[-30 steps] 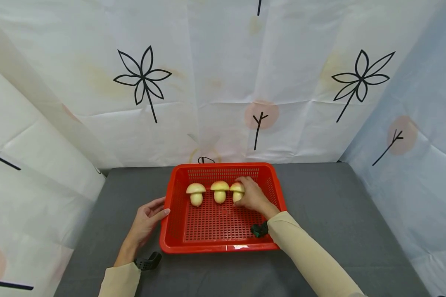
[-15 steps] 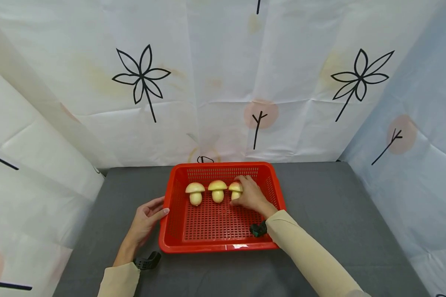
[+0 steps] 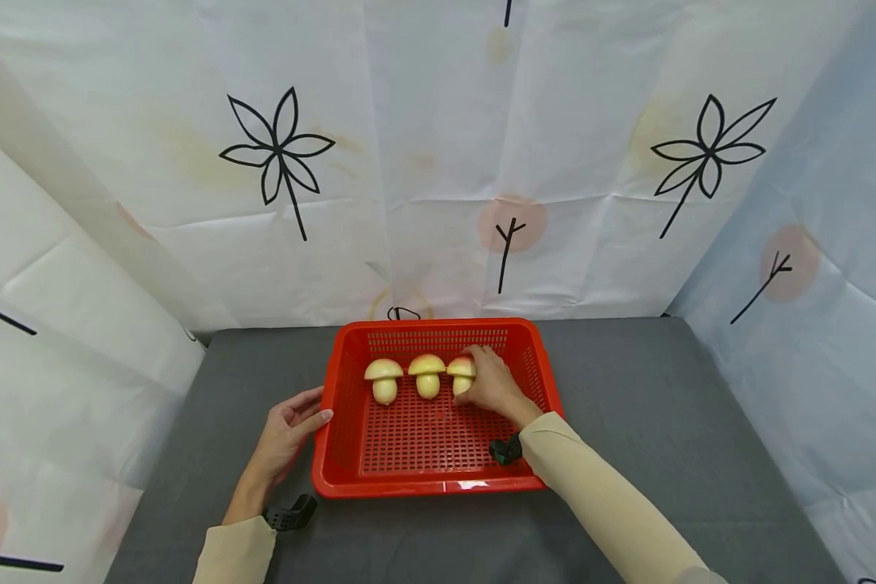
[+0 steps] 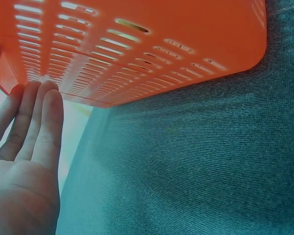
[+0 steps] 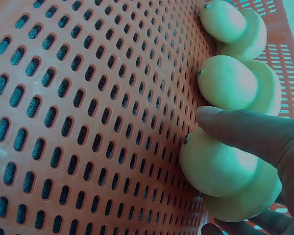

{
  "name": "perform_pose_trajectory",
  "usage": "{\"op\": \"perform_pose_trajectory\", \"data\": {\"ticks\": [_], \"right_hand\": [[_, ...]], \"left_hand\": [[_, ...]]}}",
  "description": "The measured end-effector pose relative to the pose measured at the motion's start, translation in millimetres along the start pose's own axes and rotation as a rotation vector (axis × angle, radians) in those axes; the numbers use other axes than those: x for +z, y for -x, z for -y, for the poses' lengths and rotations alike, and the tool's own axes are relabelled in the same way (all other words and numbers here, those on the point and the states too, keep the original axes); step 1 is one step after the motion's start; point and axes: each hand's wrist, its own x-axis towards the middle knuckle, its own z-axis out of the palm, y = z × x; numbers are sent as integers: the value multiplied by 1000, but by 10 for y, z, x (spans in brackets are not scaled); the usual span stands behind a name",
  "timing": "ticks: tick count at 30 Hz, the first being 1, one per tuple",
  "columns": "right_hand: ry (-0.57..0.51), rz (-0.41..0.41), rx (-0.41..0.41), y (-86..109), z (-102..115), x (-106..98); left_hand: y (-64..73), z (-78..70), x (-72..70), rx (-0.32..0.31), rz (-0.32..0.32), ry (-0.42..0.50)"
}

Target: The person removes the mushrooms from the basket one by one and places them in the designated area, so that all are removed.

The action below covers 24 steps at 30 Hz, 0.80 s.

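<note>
Three yellowish toy mushrooms lie in a row toward the far side of the red plastic basket (image 3: 438,488), caps pointing away and stems toward the person. My right hand (image 3: 498,386) holds the rightmost mushroom (image 3: 463,373); in the right wrist view the thumb lies along its stem (image 5: 215,164) and other fingers are partly hidden beyond the cap. Close beside it is the middle mushroom (image 3: 427,376). The left mushroom (image 3: 384,381) sits a small gap away. At the basket's left side, my left hand (image 3: 289,434) grips the rim, thumb on top and fingers against the outer wall.
The basket stands on a grey cloth-covered table (image 3: 628,422), close to the back wall. White printed sheets (image 3: 423,162) hang behind and at both sides. A black wrist device (image 3: 292,514) is on the left wrist, another (image 3: 506,450) on the right.
My right hand has shifted slightly left with the rightmost mushroom, and the middle mushroom has also moved a little left. My left hand stays in place on the basket.
</note>
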Motion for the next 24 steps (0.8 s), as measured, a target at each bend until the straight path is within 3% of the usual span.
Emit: {"op": "perform_pose_trajectory", "data": {"ticks": [12,19,24], "right_hand": [[-2,17,-8,25,30,-73],[-38,38,-44,116,101,-276],[-71,46,-121,216,104,-482]], "left_hand": [[-6,6,10,5,-2,3],[-4,10,1,19,13,10],[-4,23,-6,40,23,20]]}}
